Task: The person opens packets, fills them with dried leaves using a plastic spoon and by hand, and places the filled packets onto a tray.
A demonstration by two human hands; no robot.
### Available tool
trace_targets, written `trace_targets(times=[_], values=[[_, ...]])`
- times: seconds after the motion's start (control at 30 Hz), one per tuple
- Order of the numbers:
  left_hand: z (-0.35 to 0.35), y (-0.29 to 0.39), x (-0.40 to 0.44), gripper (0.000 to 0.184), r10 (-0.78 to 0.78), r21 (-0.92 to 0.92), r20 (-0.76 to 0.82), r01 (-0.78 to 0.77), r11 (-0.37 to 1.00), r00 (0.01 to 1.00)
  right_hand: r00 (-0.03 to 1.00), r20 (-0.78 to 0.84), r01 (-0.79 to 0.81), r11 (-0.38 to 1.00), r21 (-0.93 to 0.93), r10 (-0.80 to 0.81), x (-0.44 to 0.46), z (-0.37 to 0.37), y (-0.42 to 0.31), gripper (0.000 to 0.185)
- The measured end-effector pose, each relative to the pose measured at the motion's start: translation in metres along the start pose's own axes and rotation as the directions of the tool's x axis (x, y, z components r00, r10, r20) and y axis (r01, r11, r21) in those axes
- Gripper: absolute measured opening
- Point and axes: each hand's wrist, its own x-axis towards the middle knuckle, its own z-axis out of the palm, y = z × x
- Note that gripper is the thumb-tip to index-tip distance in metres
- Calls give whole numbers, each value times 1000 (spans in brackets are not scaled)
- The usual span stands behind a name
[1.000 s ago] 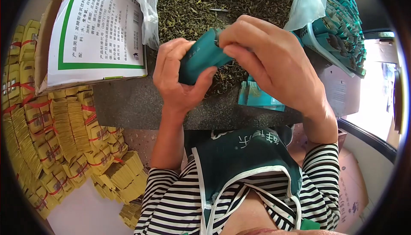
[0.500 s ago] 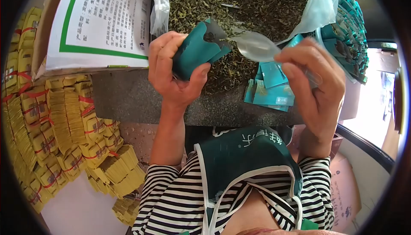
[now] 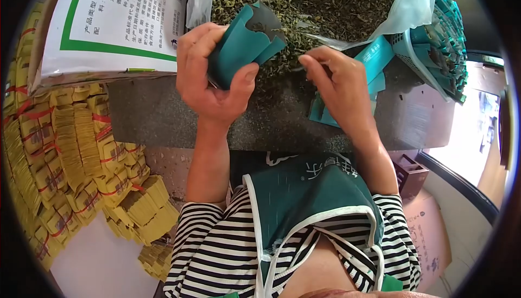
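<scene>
My left hand (image 3: 214,75) is wrapped around a teal packet (image 3: 241,48), its cut mouth tilted up and right over loose dried tea leaves (image 3: 304,5). Some dark leaf shows inside that mouth. Just right of the packet, at the near edge of the leaves, my right hand (image 3: 339,81) is closed in a pinch. Only a pale sliver of the clear plastic scoop (image 3: 297,69) shows at its fingertips; the rest is hidden by leaves and fingers. Flat teal packets (image 3: 374,59) lie on the dark table, partly behind my right hand.
A clear plastic bag (image 3: 415,5) lines the leaf pile. At the right stands a basket (image 3: 410,54) packed with teal packets. A printed carton (image 3: 119,21) is at the left, above bundled yellow packets (image 3: 76,146). The dark stone tabletop (image 3: 157,113) has a near edge.
My right hand has moved left and slightly down with the clear scoop, whose bowl was plainly visible before. The packet in my left hand has shifted slightly up and left.
</scene>
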Motion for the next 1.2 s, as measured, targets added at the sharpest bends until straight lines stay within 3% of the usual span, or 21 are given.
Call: trace_targets(times=[0.17, 0.23, 0.27, 0.5, 0.67, 0.97, 1.2], values=[[0, -2, -1, 49, -3, 7, -8, 4, 1000, 1000, 997, -81, 19, 994, 108, -10, 6, 1, 8, 16], [0, -1, -1, 49, 7, 9, 2, -7, 1000, 1000, 995, -76, -44, 960, 276, 68, 7, -5, 7, 17], [0, -1, 0, 49, 17, 10, 13, -17, 1000, 1000, 994, -81, -44, 960, 275, 69, 9, -8, 7, 17], [3, 0, 1, 49, 51, 54, 27, -52, 997, 998, 990, -137, 44, 903, 427, 16, 25, -34, 2, 19], [6, -1, 2, 50, 128, 74, 45, -131, 989, 991, 984, -176, 112, 899, 424, -40, 26, -55, -14, 20], [6, -2, 3, 48, 155, 97, 72, -162, 982, 985, 994, -61, 107, 875, 473, -89, 20, -71, -33, 17], [7, 1, 1, 48, 168, 125, 107, -181, 975, 980, 979, 153, 98, 965, 243, -138, 25, -75, -39, 18]])
